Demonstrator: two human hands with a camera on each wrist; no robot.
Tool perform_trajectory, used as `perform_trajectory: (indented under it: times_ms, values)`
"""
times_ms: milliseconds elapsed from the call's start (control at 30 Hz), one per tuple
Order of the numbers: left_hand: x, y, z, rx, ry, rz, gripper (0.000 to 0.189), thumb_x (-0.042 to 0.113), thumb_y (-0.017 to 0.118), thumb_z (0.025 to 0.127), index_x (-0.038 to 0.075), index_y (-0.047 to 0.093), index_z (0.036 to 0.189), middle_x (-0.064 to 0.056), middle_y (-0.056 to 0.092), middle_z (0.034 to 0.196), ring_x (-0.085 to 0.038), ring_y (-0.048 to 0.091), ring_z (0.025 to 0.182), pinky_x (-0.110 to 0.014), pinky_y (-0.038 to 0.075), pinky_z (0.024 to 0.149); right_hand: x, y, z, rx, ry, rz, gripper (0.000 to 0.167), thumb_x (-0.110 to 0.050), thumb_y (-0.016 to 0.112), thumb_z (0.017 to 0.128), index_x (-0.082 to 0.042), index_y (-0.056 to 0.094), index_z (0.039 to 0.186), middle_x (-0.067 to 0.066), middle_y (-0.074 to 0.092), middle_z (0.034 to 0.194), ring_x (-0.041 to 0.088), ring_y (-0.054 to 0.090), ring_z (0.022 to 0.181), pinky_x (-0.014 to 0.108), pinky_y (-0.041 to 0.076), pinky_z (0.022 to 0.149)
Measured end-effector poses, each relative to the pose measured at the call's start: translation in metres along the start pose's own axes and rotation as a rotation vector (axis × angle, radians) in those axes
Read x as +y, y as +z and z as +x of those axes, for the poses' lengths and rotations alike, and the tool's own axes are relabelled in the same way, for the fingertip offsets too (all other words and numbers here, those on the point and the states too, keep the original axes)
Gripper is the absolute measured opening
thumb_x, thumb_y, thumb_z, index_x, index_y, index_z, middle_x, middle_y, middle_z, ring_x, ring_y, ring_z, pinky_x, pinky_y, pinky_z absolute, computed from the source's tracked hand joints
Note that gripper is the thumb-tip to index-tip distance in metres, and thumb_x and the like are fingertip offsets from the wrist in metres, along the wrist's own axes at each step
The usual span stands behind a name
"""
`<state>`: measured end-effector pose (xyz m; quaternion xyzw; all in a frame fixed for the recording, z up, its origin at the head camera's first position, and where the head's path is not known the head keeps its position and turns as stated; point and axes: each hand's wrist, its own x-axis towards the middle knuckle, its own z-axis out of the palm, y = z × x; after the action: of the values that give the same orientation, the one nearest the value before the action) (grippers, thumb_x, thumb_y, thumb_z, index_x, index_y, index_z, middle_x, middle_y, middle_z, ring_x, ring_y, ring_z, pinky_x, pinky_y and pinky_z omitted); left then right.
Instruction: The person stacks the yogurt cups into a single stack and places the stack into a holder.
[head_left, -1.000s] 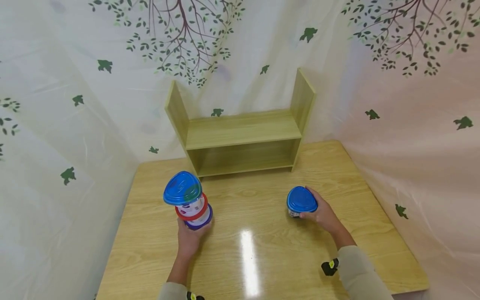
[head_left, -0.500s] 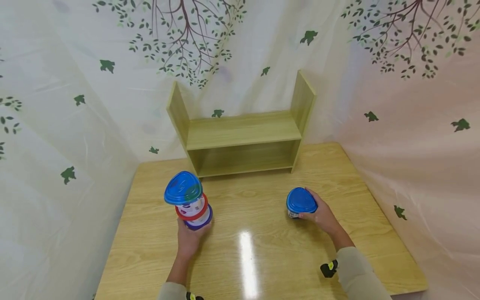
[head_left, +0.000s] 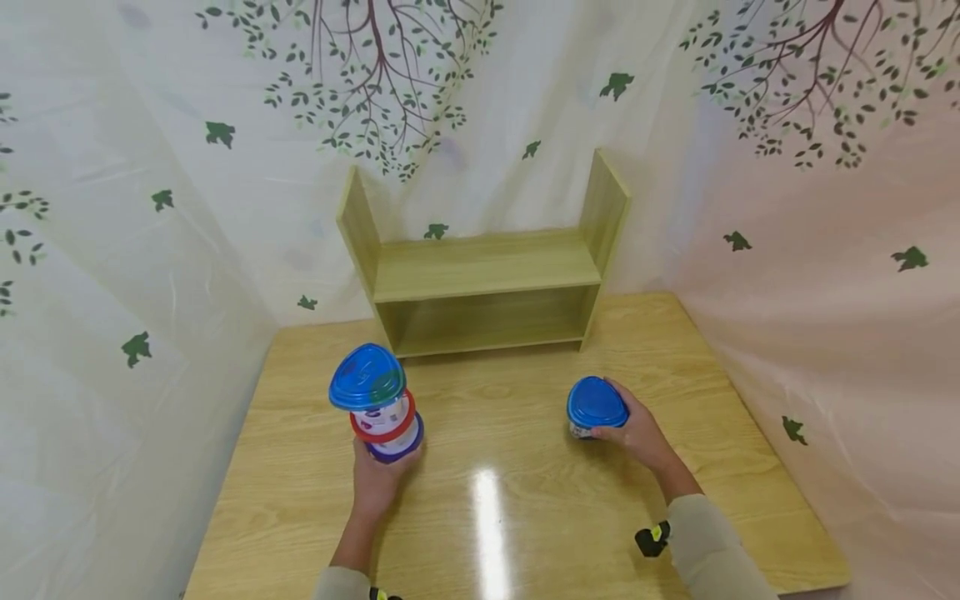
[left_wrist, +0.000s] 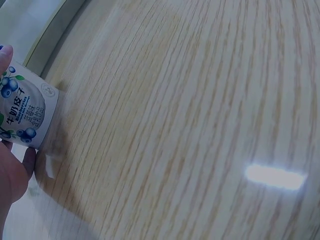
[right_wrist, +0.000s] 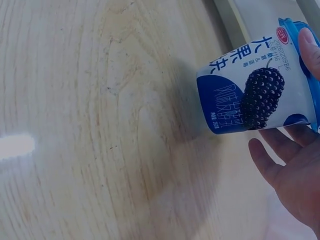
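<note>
Near the table's left side, my left hand (head_left: 377, 483) grips the bottom of a stack of yogurt tubs. The upper tub has a blue lid (head_left: 367, 377); below it show a red-rimmed tub (head_left: 384, 421) and a purple-rimmed tub (head_left: 396, 446). In the left wrist view the held yogurt tub (left_wrist: 25, 107) bears blueberry pictures. On the right, my right hand (head_left: 641, 429) holds a single yogurt tub (head_left: 596, 404) with a blue lid, thumb by the lid. The right wrist view shows that tub's dark berry print (right_wrist: 262, 97) and a shadow on the tabletop beside it.
A two-level wooden shelf (head_left: 487, 267) stands at the back of the wooden table (head_left: 495, 400), between tall side panels. White cloth walls (head_left: 225, 208) with leaf prints enclose the back and sides. Light reflects off the tabletop in front.
The head view has shifted slightly. The right hand and its tub appear a little further left, about as much as the table edge. Both grips look the same.
</note>
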<state>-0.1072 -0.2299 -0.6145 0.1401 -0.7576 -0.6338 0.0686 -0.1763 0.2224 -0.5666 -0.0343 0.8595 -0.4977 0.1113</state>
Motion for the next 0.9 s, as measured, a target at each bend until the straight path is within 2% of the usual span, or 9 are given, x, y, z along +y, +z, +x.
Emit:
perform_trajectory:
  times_ms: [200, 400, 667, 900]
  values:
    - [0.001, -0.001, 0.0, -0.014, -0.012, 0.001, 0.109, 0.038, 0.09, 0.076, 0.017, 0.017, 0.155, -0.01, 0.035, 0.152, -0.037, 0.034, 0.141, -0.062, 0.026, 0.116, -0.01, 0.001, 0.002, 0.004, 0.001, 0.008, 0.102, -0.035, 0.083, 0.084, -0.019, 0.019, 0.162, 0.028, 0.019, 0.161, 0.056, 0.022, 0.143, 0.07, 0.03, 0.109]
    - [0.001, -0.001, -0.001, -0.01, -0.018, 0.009, 0.112, 0.039, 0.09, 0.074, 0.015, 0.017, 0.155, -0.011, 0.035, 0.152, -0.037, 0.035, 0.141, -0.062, 0.026, 0.116, -0.025, 0.002, 0.007, 0.019, -0.03, 0.002, 0.102, -0.041, 0.081, 0.085, -0.016, 0.019, 0.162, 0.028, 0.023, 0.16, 0.056, 0.025, 0.142, 0.069, 0.032, 0.108]
    - [-0.001, -0.001, -0.003, -0.005, -0.014, 0.014, 0.105, 0.028, 0.089, 0.079, 0.015, 0.017, 0.154, -0.012, 0.035, 0.152, -0.038, 0.035, 0.141, -0.062, 0.026, 0.116, -0.045, 0.005, 0.012, 0.031, -0.073, 0.007, 0.102, -0.046, 0.081, 0.084, -0.019, 0.021, 0.161, 0.026, 0.028, 0.159, 0.055, 0.03, 0.14, 0.068, 0.038, 0.104]
    - [-0.001, -0.001, -0.003, -0.008, -0.005, 0.005, 0.104, 0.027, 0.089, 0.079, 0.015, 0.018, 0.154, -0.012, 0.036, 0.151, -0.038, 0.035, 0.14, -0.062, 0.027, 0.115, -0.066, 0.009, 0.017, 0.041, -0.123, -0.005, 0.099, -0.043, 0.081, 0.084, -0.014, 0.024, 0.16, 0.027, 0.033, 0.156, 0.054, 0.035, 0.138, 0.068, 0.039, 0.104]
